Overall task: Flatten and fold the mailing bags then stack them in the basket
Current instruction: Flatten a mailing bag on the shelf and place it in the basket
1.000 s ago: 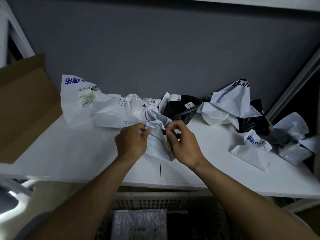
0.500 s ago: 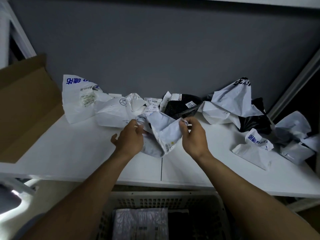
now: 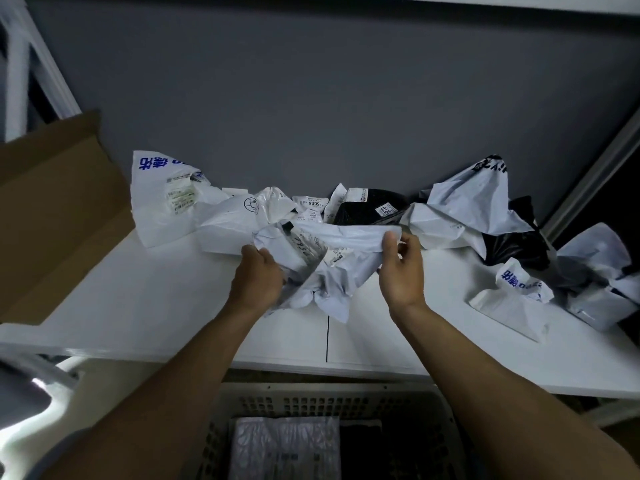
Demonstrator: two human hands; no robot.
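A crumpled grey-white mailing bag (image 3: 341, 261) with a printed label is stretched between my hands over the middle of the white table (image 3: 145, 306). My left hand (image 3: 258, 277) grips its left end and my right hand (image 3: 401, 268) pinches its upper right corner. Its lower part hangs wrinkled onto the tabletop. More crumpled bags lie along the back: a white one with blue print (image 3: 162, 197), a black one (image 3: 367, 209), a large white one (image 3: 474, 206). A pale perforated basket (image 3: 332, 403) sits below the table's front edge with a folded white bag (image 3: 284, 445) and a black one inside.
An open brown cardboard box (image 3: 52, 209) stands at the table's left end. Further crumpled white and black bags (image 3: 512, 292) lie at the right end, up to a slanted metal frame (image 3: 588, 174). A grey wall closes the back.
My hands have moved apart, pulling the bunched bag out wide. The right hand went right and the left hand stayed on the bag's left end.
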